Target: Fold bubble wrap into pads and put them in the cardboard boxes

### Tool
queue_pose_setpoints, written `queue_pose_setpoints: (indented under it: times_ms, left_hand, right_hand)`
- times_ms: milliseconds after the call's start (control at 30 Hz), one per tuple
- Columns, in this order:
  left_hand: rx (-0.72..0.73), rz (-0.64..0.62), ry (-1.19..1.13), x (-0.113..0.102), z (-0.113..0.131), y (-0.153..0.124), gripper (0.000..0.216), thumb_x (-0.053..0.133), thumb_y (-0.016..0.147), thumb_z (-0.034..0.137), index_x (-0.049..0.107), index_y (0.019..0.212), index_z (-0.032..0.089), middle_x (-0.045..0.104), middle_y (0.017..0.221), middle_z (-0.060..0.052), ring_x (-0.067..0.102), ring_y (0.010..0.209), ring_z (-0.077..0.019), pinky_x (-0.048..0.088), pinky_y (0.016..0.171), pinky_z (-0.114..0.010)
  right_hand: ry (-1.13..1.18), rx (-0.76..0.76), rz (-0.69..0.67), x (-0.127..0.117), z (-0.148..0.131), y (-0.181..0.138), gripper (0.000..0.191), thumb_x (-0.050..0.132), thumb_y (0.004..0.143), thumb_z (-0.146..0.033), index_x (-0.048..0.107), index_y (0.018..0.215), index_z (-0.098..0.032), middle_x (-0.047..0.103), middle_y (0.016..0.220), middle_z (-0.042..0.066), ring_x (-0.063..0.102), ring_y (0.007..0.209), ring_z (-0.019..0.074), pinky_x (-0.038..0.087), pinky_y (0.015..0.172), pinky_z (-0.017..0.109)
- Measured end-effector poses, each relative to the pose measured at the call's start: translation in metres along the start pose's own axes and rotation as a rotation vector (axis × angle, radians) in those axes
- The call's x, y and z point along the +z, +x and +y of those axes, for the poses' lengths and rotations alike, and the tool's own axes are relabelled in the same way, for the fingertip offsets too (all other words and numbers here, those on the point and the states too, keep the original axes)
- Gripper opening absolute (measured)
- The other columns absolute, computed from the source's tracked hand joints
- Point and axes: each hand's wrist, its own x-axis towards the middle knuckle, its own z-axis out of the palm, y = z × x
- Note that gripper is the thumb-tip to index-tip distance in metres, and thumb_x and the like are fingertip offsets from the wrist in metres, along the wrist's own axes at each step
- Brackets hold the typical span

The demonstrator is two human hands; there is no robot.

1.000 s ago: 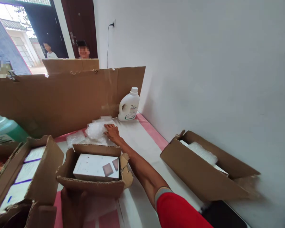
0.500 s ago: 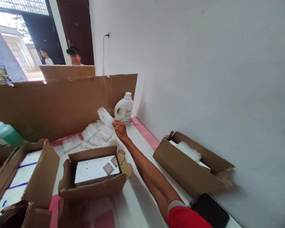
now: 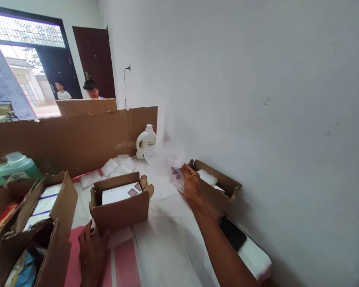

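My right hand (image 3: pixel 192 184) is closed on the edge of a clear bubble wrap bag (image 3: pixel 177 179). The bag hangs out to the left of my fingers, smeared by motion, in front of the right-hand carton (image 3: pixel 211 195). My left hand (image 3: pixel 91 251) rests on the table at the near left corner of the middle carton (image 3: pixel 121 215), its fingers a little bent and apart, holding nothing. A white printed box (image 3: pixel 118 194) lies inside that carton. Behind it is a pile of flat bubble wrap bags (image 3: pixel 119 165).
A white jug (image 3: pixel 146 141) stands before a cardboard panel (image 3: pixel 77 139). At left are a green-liquid bottle (image 3: pixel 20 167) and open cartons (image 3: pixel 70 195) with packs inside. A black phone-like slab (image 3: pixel 232 233) lies by the wall. People sit beyond the panel.
My right hand has moved right and nearer, carrying the bubble wrap bag away from the pile. My left hand has come into view beside the middle carton. The view has shifted.
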Motion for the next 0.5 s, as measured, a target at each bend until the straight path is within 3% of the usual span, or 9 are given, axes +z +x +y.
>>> queue_pose_setpoints:
  times_ms: [67, 133, 267, 367, 500]
  left_hand:
    - [0.061, 0.112, -0.014, -0.004, 0.012, -0.024, 0.082, 0.06, 0.081, 0.066, 0.043, 0.144, 0.016, 0.049, 0.137, -0.02, 0.047, 0.131, -0.0382, 0.043, 0.107, -0.059]
    - [0.095, 0.112, -0.069, -0.01, 0.03, -0.05, 0.084, 0.061, 0.082, 0.065, 0.04, 0.147, 0.017, 0.049, 0.141, -0.019, 0.044, 0.135, -0.0375, 0.039, 0.112, -0.059]
    - [-0.07, -0.254, -0.352, -0.024, 0.071, -0.088, 0.081, 0.061, 0.081, 0.067, 0.045, 0.146, 0.02, 0.055, 0.143, -0.017, 0.055, 0.128, -0.0342, 0.045, 0.107, -0.054]
    - [-0.203, -0.413, -0.498, -0.036, 0.086, -0.097, 0.071, 0.061, 0.078, 0.072, 0.065, 0.123, 0.018, 0.07, 0.119, -0.015, 0.065, 0.111, -0.0317, 0.054, 0.094, -0.046]
    - [-0.276, -0.422, -0.47, -0.057, 0.073, -0.099, 0.056, 0.071, 0.068, 0.07, 0.073, 0.081, 0.016, 0.071, 0.076, -0.007, 0.065, 0.077, -0.0232, 0.054, 0.074, -0.035]
  right_hand:
    - [0.12, 0.102, 0.009, -0.015, -0.01, -0.034, 0.04, 0.072, 0.077, -0.059, 0.063, 0.072, -0.02, 0.063, 0.064, 0.0, 0.054, 0.056, 0.0144, 0.04, 0.055, 0.026]
    - [0.156, 0.19, -0.026, -0.025, -0.014, -0.072, 0.039, 0.077, 0.073, -0.058, 0.065, 0.072, -0.02, 0.063, 0.06, 0.001, 0.055, 0.053, 0.0157, 0.041, 0.052, 0.027]
    - [0.297, 0.503, -0.242, -0.026, -0.007, -0.153, 0.043, 0.084, 0.068, -0.057, 0.063, 0.064, -0.02, 0.062, 0.056, 0.001, 0.055, 0.05, 0.0143, 0.041, 0.05, 0.026]
    - [0.405, 0.746, -0.349, -0.024, 0.003, -0.202, 0.047, 0.089, 0.064, -0.055, 0.061, 0.062, -0.017, 0.06, 0.057, -0.001, 0.053, 0.049, 0.0111, 0.041, 0.051, 0.024]
    - [0.412, 0.888, -0.426, -0.031, 0.014, -0.236, 0.051, 0.084, 0.068, -0.064, 0.067, 0.072, -0.016, 0.063, 0.063, 0.001, 0.059, 0.059, 0.0143, 0.044, 0.058, 0.025]
